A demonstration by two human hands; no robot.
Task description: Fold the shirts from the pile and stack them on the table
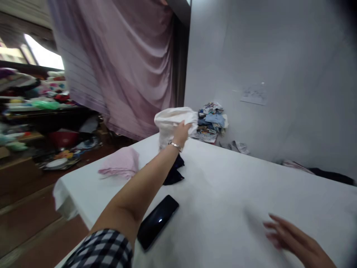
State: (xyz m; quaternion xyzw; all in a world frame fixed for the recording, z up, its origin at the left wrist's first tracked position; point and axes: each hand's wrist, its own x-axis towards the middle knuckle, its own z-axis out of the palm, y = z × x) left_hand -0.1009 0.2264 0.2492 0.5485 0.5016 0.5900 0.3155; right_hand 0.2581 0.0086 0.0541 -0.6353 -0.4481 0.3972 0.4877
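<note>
Checked sleeve (102, 251), silvery bracelet (175, 146).

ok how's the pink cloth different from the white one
Colour aside, the pink cloth lies on the table, while the white cloth hangs from the left hand. The pink cloth is folded into a low, compact pile with layered edges; the white cloth is loose and bunched where it is gripped. Whether the white cloth's lower edge touches anything is hard to tell. Both are soft fabric.
</note>
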